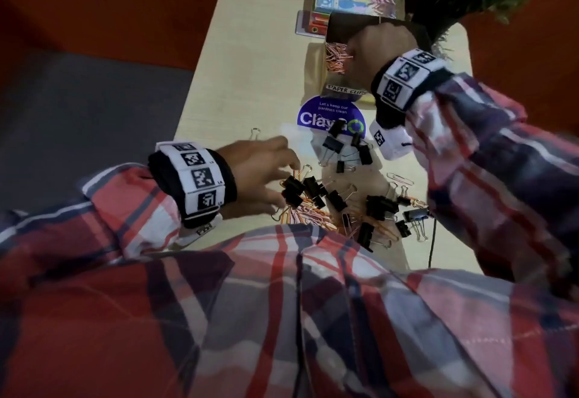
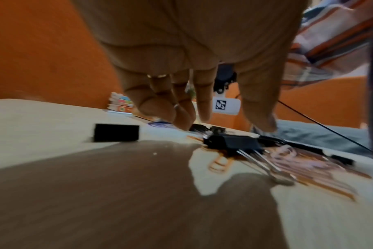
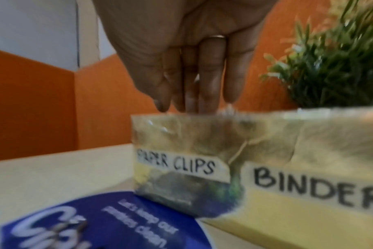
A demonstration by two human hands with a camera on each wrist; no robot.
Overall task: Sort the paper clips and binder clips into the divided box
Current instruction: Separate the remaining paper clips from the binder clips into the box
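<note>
Right hand over the paper-clip compartment, left hand down in the loose heap.

The divided box (image 3: 266, 210) sits at the far side of the worktop (image 1: 250, 52), its long side facing the person, labelled "PAPER CLIPS" on the left and "BINDER…" on the right, that second word cut off. Copper paper clips (image 1: 335, 57) already lie in the left compartment. The right hand (image 1: 380, 49) hangs above it, fingers straight and together, pointing down; I cannot tell if they hold anything. The left hand (image 1: 266, 175) has its fingers spread, loosely reaching into the binder clips (image 1: 300, 190), gripping nothing. Black clips number over a dozen, too tangled to count exactly. A blue sticker (image 1: 326, 115) lies between heap and box.
</note>
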